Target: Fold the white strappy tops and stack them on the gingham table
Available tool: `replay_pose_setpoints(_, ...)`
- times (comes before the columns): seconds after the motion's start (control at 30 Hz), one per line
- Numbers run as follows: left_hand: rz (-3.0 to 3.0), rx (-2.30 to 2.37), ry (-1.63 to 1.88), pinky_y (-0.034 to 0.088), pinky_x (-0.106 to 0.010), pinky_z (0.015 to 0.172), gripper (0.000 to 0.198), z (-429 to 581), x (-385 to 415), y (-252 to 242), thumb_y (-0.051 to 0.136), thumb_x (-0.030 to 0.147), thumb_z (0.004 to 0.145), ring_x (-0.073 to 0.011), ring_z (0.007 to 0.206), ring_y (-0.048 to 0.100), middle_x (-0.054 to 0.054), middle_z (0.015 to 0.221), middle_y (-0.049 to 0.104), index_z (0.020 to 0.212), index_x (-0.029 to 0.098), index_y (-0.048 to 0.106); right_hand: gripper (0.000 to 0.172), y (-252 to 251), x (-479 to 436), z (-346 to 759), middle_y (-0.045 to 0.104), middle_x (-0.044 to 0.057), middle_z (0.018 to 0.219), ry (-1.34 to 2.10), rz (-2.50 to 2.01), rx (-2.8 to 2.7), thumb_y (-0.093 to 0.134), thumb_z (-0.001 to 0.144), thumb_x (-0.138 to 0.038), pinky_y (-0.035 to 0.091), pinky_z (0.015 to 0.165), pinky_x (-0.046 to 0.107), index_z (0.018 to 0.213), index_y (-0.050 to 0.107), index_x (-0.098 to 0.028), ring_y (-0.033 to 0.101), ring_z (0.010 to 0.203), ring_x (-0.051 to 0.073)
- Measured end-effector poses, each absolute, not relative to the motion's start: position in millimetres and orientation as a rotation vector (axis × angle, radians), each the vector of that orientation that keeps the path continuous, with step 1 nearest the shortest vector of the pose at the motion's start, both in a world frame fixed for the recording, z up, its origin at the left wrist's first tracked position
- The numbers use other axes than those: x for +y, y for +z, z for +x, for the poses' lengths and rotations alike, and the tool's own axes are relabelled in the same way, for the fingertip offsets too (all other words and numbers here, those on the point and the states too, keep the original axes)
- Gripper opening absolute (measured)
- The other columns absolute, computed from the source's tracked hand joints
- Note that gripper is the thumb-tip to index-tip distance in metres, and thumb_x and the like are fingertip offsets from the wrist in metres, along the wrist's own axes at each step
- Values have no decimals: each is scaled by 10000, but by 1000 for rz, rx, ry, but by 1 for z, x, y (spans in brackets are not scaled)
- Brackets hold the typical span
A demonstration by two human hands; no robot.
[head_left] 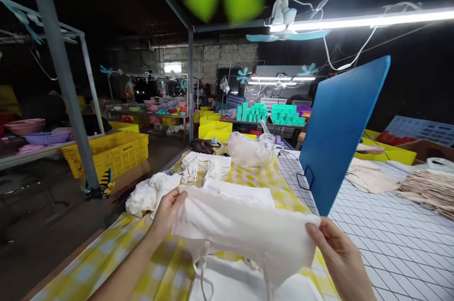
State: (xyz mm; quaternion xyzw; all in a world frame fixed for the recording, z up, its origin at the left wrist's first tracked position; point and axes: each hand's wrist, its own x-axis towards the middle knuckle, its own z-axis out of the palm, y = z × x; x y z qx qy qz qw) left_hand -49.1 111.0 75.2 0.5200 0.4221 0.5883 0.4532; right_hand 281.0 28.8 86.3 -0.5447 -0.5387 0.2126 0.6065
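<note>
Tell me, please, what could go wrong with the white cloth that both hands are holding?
The white cloth is gripped only near its upper corners by the left hand and right hand, so it may slip or sag. Its dangling strap could catch on the white fabric beneath. The crumpled white pile near the left hand looks similar in colour, so pieces might be mixed up.

Open air above the white cloth (pixel 244 227), blue panel (pixel 340 126) as barrier rightward
</note>
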Motion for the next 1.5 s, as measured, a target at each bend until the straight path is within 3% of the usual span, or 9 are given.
replay_pose_setpoints(0.2, 1347, 1053, 1440, 458, -252, 582, 457, -37, 182, 78, 615, 566, 643, -152, 595, 582, -17, 658, 632, 789, 133, 587, 305, 94, 84, 288, 513, -8, 582, 419, -1312, -1199, 564, 738, -490, 360, 431, 193, 661, 533, -197, 461, 525, 120)
replay_pose_setpoints(0.27, 1484, 1249, 1354, 462, -266, 607, 443, -26, 213, 75, 558, 544, 703, -160, 612, 590, -33, 675, 640, 830, 123, 602, 281, 90, 118, 293, 550, 2, 615, 397, -1361, -1184, 533, 754, -461, 361, 446, 202, 693, 539, -187, 484, 543, 130)
replay_pose_setpoints(0.4, 1698, 1783, 1042, 422, -249, 594, 252, -4, 267, 54, 514, 356, 782, -168, 644, 600, -38, 665, 642, 734, 131, 618, 242, 59, 188, 304, 639, 43, 732, 292, -1748, -1291, 423, 786, -349, 403, 544, 234, 774, 587, -172, 570, 664, 175)
replay_pose_setpoints(0.53, 1737, 1971, 851, 398, -279, 608, 187, 8, 293, 25, 531, 223, 757, -228, 733, 621, -92, 690, 659, 611, 137, 610, 199, 17, 225, 308, 658, 52, 695, 238, -2040, -1382, 455, 748, -295, 382, 568, 252, 673, 605, -190, 592, 697, 200)
replay_pose_setpoints(0.7, 1809, 2122, 693, 400, -296, 651, 175, 9, 300, 5, 511, 260, 793, -247, 874, 619, -133, 872, 682, 723, 170, 644, 219, -3, 230, 306, 670, 70, 741, 209, -2142, -1382, 452, 774, -321, 350, 563, 266, 721, 632, -208, 601, 753, 223)
replay_pose_setpoints(0.97, 1848, 2210, 630, 408, -294, 632, 249, 11, 309, 4, 414, 335, 859, -241, 868, 625, -115, 911, 675, 849, 205, 627, 309, 11, 235, 301, 678, 83, 915, 134, -2204, -1346, 384, 846, -369, 376, 631, 283, 948, 632, -217, 596, 862, 233)
replay_pose_setpoints(1.3, 1981, 2192, 494, 419, -299, 722, 252, 20, 304, -4, 438, 307, 874, -237, 936, 620, -160, 924, 671, 954, 138, 607, 282, 4, 240, 300, 662, 115, 902, 171, -2340, -1381, 379, 846, -344, 395, 655, 311, 911, 625, -221, 602, 873, 247)
replay_pose_setpoints(1.5, 1997, 2235, 459, 423, -344, 778, 380, 23, 295, 3, 453, 388, 863, -279, 970, 605, -199, 976, 645, 1091, 91, 517, 352, 6, 237, 300, 641, 161, 975, 203, -2401, -1343, 370, 849, -372, 403, 695, 353, 1062, 550, -157, 596, 908, 283)
